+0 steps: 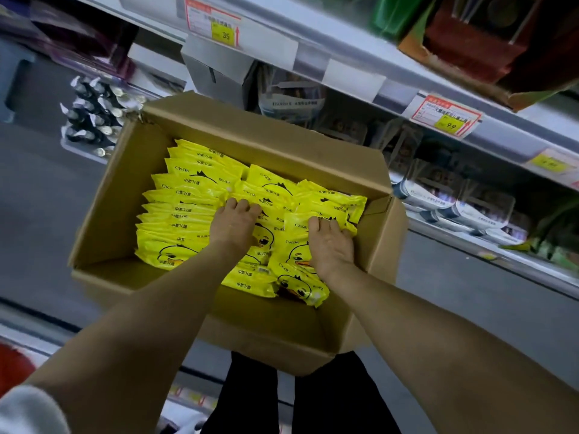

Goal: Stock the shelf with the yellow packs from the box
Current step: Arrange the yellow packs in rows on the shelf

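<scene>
Yellow packs (188, 195) with a duck printed on them fill the open cardboard box (266, 142), stacked on edge in a row along its nine o'clock side and lying looser toward three o'clock. Both hands are down inside, resting on the packs. The left hand (235, 225) sits at the middle of the heap, fingers curled down onto a pack; whether it has a grip, I cannot tell. The right hand (330, 245), just at its three o'clock, lies palm down, fingertips curled over the edge of a pack, with more packs under the palm. Beyond the box at twelve and two o'clock run shelf (360, 89) edges carrying red-and-yellow price tags (445, 115).
</scene>
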A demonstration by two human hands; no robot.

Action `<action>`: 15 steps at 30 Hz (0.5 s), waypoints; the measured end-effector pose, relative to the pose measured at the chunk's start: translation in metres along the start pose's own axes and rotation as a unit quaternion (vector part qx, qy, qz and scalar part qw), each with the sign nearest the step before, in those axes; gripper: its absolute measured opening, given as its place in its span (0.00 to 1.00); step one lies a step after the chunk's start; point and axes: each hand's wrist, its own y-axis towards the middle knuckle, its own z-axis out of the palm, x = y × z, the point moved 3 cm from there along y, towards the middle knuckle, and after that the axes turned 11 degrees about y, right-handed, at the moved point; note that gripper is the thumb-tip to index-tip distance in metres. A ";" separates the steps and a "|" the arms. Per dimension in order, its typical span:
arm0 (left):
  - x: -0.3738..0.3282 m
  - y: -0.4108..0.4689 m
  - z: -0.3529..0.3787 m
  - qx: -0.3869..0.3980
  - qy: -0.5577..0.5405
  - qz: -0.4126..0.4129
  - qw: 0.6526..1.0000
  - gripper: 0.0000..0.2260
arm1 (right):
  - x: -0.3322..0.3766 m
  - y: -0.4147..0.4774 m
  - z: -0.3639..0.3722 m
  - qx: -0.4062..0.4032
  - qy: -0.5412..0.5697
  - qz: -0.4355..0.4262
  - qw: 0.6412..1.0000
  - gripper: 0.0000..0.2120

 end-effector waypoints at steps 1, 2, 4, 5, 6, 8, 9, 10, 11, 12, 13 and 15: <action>0.000 0.001 0.001 0.005 0.013 0.001 1.000 0.33 | 0.000 0.001 0.001 -0.004 0.005 0.001 1.000 0.30; 0.000 0.001 0.000 0.009 0.028 0.000 1.000 0.31 | -0.002 0.002 0.001 -0.002 0.012 0.006 1.000 0.29; 0.000 0.003 -0.002 0.023 0.064 -0.006 0.998 0.23 | -0.003 0.003 -0.003 0.029 0.029 0.017 0.999 0.27; 0.000 0.002 -0.004 0.035 0.084 -0.011 0.996 0.19 | -0.003 0.002 -0.005 0.053 0.039 0.019 0.998 0.25; 0.000 0.001 -0.007 0.047 0.099 -0.018 0.994 0.17 | -0.004 0.002 -0.006 0.078 0.054 0.023 0.995 0.24; 0.002 -0.002 -0.010 0.056 0.102 -0.023 0.993 0.15 | -0.010 -0.003 -0.011 0.105 0.108 0.043 0.988 0.24; 0.004 -0.005 -0.011 0.055 0.095 -0.023 0.994 0.16 | -0.013 -0.007 -0.014 0.106 0.150 0.060 0.981 0.28; 0.007 -0.009 -0.013 0.053 0.080 -0.025 0.995 0.17 | -0.016 -0.011 -0.017 0.105 0.189 0.075 0.973 0.33; 0.011 -0.013 -0.015 0.051 0.053 -0.026 0.997 0.18 | -0.017 -0.017 -0.024 0.106 0.221 0.082 0.966 0.38; 0.015 -0.019 -0.020 0.050 0.010 -0.026 0.998 0.19 | -0.018 -0.022 -0.030 0.108 0.245 0.086 0.960 0.42; 0.019 -0.024 -0.025 0.053 -0.047 -0.028 0.997 0.18 | -0.018 -0.028 -0.038 0.109 0.266 0.085 0.954 0.44; 0.028 -0.036 -0.039 0.070 -0.157 -0.036 0.985 0.19 | -0.017 -0.040 -0.055 0.091 0.310 0.087 0.942 0.45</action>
